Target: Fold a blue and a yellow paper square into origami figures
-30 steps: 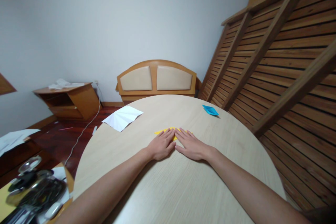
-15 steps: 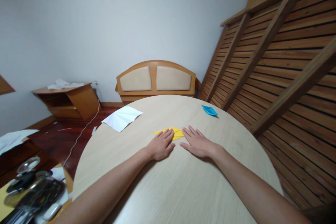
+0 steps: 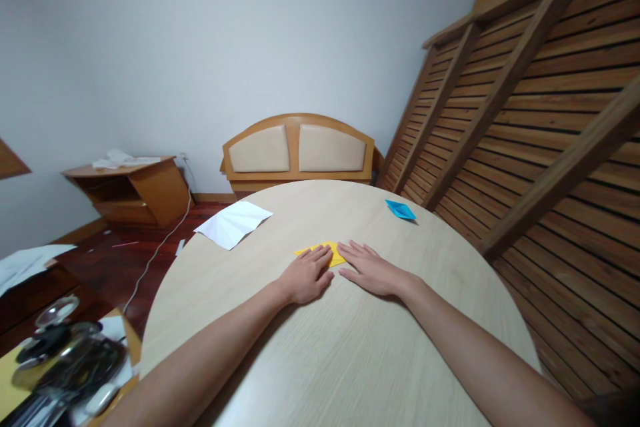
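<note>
A folded yellow paper (image 3: 336,255) lies flat near the middle of the round table (image 3: 300,360), partly covered by both hands. My left hand (image 3: 305,276) rests palm down with its fingers stretched over the left part of the paper. From the right, my right hand (image 3: 371,269) lies flat with its fingers out, its fingertips on the paper's right part. A small folded blue paper shape (image 3: 401,209) sits at the far right of the tabletop. Toward the far left lies a creased white paper sheet (image 3: 234,224).
Beyond the table stands a wooden headboard (image 3: 293,147). Slatted wooden panels (image 3: 530,113) lean along the right side. At the lower left, a side surface holds a glass pot (image 3: 75,353) and other clutter. A low cabinet (image 3: 130,193) with papers is at the back left.
My right hand has slid a little to the left, further over the yellow paper. My left hand stays in place on it.
</note>
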`<state>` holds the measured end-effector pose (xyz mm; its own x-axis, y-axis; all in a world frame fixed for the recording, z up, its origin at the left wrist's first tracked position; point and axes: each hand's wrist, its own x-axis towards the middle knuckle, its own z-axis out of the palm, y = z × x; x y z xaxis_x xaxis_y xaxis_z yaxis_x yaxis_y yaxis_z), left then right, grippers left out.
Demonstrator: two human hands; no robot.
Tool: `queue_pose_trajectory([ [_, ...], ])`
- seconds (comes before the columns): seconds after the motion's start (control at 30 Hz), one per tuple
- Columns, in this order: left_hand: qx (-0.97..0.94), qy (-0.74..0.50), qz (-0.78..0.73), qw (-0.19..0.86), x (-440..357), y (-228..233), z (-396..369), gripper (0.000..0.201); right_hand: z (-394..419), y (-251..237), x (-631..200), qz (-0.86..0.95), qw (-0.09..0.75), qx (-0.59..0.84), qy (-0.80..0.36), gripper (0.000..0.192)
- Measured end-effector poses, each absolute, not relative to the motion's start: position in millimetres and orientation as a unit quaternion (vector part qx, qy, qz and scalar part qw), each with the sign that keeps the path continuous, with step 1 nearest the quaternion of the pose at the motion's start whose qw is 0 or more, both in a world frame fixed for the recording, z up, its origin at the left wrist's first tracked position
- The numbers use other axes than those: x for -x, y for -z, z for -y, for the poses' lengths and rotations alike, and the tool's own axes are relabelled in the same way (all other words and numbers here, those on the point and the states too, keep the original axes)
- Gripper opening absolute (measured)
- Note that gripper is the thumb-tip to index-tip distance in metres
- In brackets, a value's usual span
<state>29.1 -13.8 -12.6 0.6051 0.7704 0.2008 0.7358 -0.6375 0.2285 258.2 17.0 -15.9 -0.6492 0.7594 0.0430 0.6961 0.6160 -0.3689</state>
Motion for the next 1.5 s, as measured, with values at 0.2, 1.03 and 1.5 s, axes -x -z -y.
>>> queue_pose_trajectory([
  [0.2, -0.897, -0.174, -0.404, 0.037, -26.5, 12.2, 12.1, 0.043, -21.2, 8.2, -263.9, 0.908, 0.137, 0.377, -0.117, 0.055],
  [1.03, -0.925, -0.186, -0.326, 0.058, -10.5, 2.5, 2.4, 0.030, -15.9, -1.9, -255.3, 0.924, 0.199, 0.312, -0.102, 0.031],
  [1.5, -0.918, -0.172, -0.354, 0.052, -7.4, 9.8, -3.8, 0.029, -14.3, -4.4, -254.3, 0.919, 0.195, 0.325, -0.111, 0.024],
])
